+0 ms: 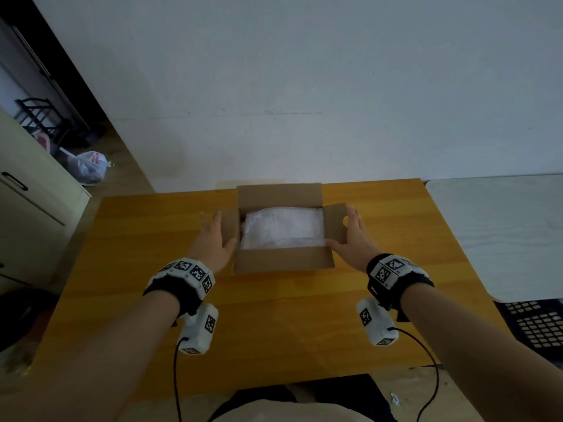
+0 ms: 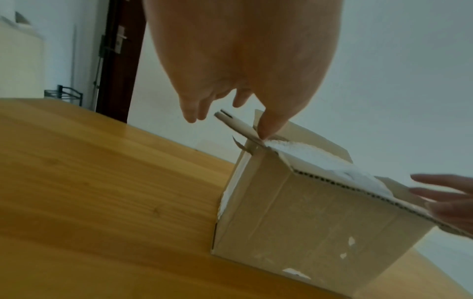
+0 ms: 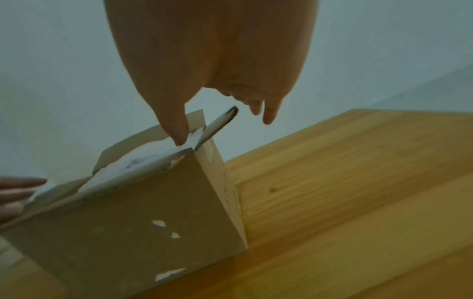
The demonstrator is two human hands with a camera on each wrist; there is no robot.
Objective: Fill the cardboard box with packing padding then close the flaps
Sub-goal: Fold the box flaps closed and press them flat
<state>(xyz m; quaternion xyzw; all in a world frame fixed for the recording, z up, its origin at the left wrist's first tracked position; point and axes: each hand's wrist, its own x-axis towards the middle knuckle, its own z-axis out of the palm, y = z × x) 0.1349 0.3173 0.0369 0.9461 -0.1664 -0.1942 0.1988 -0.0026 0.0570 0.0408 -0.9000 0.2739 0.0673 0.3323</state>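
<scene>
An open cardboard box [image 1: 283, 263] stands on the wooden table [image 1: 274, 330], near its far edge. White packing padding [image 1: 281, 228] fills it up to the rim. All the flaps stand open. My left hand [image 1: 214, 239] is at the left side flap [image 1: 230, 228], fingers straight outside it and thumb on its inner side. My right hand [image 1: 353, 236] mirrors this at the right side flap [image 1: 336, 223]. In the left wrist view the thumb [image 2: 268, 125] touches that flap by the box [image 2: 307, 222] corner. In the right wrist view the thumb [image 3: 176, 129] presses beside the padding [image 3: 143, 161].
A wall rises right behind the box. A white table [image 1: 502, 233] adjoins on the right, with a dark crate [image 1: 536, 327] below it. A cream cabinet [image 1: 30, 214] stands at the left, and a plastic bag [image 1: 88, 167] lies on the floor.
</scene>
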